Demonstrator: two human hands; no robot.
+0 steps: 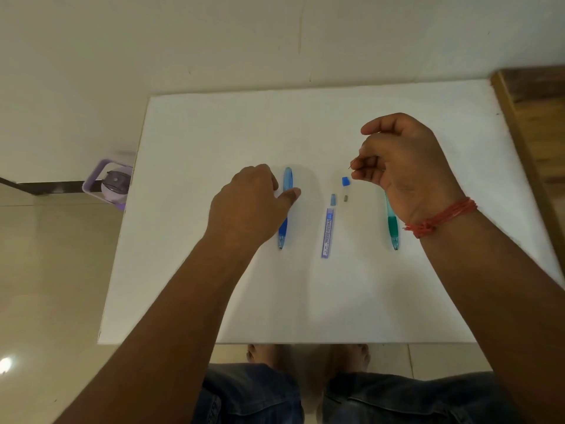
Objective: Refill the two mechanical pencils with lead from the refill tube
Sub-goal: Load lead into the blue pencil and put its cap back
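Note:
A blue mechanical pencil (287,179) lies lengthwise on the white table (305,286), tip toward me. My left hand (249,206) rests over its middle, thumb touching the barrel, fingers loosely apart. The blue lead refill tube (327,232) lies open at the centre, its clear cap (333,199) just beyond it. A small blue cap (345,181) and a tiny grey eraser (346,198) lie nearby. A green mechanical pencil (392,223) lies at the right, partly hidden under my right hand (403,157), whose fingertips pinch thin leads (352,164) above the table.
A purple bottle (114,183) stands on the floor beside the table's left edge. A wooden surface (538,117) borders the table at the right. My knees in jeans (397,399) sit below the front edge.

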